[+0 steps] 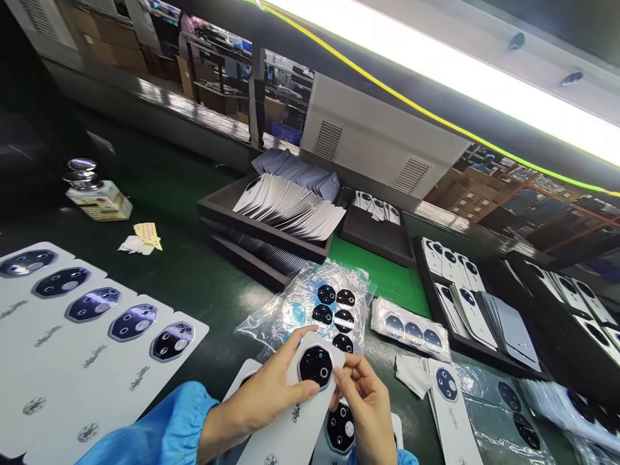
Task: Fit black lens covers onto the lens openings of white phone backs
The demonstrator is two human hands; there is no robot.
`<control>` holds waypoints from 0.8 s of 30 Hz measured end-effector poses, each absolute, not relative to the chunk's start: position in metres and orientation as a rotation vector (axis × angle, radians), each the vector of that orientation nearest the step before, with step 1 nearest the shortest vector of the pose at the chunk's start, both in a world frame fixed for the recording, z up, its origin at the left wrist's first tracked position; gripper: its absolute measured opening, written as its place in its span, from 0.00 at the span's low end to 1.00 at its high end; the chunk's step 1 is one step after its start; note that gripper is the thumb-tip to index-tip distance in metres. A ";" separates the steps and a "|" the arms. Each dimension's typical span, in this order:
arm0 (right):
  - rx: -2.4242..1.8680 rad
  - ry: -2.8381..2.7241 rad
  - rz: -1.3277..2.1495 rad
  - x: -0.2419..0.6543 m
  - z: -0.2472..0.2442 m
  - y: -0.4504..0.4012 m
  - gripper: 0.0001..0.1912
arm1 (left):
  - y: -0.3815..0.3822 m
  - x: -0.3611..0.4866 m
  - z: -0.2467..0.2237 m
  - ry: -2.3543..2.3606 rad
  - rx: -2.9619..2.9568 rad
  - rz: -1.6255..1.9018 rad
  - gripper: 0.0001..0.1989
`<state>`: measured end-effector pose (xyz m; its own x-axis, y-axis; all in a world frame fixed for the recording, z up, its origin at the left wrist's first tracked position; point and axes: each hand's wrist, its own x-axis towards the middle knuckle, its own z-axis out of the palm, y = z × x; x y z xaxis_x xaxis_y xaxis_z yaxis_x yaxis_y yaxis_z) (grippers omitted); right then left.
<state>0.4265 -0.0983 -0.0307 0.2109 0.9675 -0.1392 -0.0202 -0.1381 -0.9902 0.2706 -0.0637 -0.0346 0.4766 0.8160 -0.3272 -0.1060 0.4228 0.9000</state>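
A white phone back cover (285, 433) with a dark octagonal camera panel (310, 369) is held in front of me. My left hand (256, 397) grips it from the left, the thumb at the panel's lower edge. At the cover's upper right edge, my right hand (368, 403) pinches with thumb and fingertips; whether a small piece is also between them is hidden. Another cover's dark camera panel (340, 427) shows beneath my hands. Just beyond lies a clear plastic bag (271, 320) with several black lens plates (323, 315) on it.
White covers (92, 361) lie in a row at left. A glass bottle (99, 199) with a metal top stands behind them. Black trays (261, 223) of covers line the back, and more covers fill a tray (484, 345) at right. A wrapped lens pack (411, 329) lies nearer.
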 end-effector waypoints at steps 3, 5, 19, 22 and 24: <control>-1.413 -0.982 1.142 0.425 -0.031 -0.099 0.22 | -0.063 0.272 -0.034 0.945 1.012 0.676 0.39; -1.410 -0.985 1.149 0.424 -0.030 -0.099 0.22 | -0.063 0.274 -0.034 0.959 1.018 0.677 0.39; -1.324 -1.351 0.864 0.415 -0.039 -0.109 0.20 | -0.061 0.287 -0.023 0.913 0.899 0.975 0.16; -1.324 -1.381 0.780 0.412 -0.051 -0.111 0.19 | -0.062 0.289 -0.017 0.859 0.746 0.989 0.17; -1.331 -1.390 0.762 0.411 -0.057 -0.112 0.17 | -0.062 0.291 -0.015 0.850 0.671 0.991 0.18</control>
